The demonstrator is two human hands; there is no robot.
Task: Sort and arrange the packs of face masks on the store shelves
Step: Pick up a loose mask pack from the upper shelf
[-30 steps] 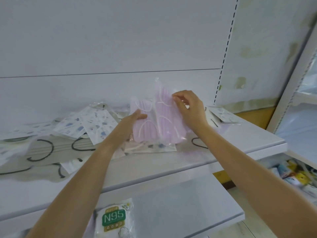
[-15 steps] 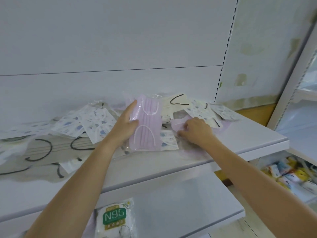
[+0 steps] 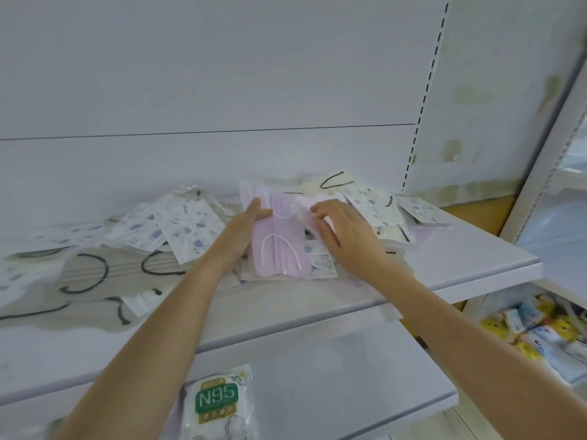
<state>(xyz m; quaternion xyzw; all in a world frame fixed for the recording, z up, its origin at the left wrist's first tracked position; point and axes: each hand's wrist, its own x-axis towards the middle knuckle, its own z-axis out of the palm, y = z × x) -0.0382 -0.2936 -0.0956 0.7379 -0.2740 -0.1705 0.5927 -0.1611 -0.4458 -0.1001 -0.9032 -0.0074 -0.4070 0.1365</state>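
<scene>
Two hands at a pink pack (image 3: 281,246) on the shelf (image 3: 470,262).
The pink pack rests at the shelf's middle, on top of other packs, its white ear loops facing up. The left hand (image 3: 243,228) grips its left edge — thumb on top, the other fingers tucked beneath. The right hand (image 3: 344,231) sits at its upper right corner, fingers curled down onto pale pink wrapping; whether they pinch anything I cannot tell. Printed packs (image 3: 187,227) fan over the shelf's left half, with grey packs (image 3: 95,274) bearing black loops nearer the shelf's front left. More printed packs and a cream pack (image 3: 338,181) lie toward the shelf's right end — loosely overlapped. Under the shelf, an N95 pack (image 3: 217,404) shows.
</scene>
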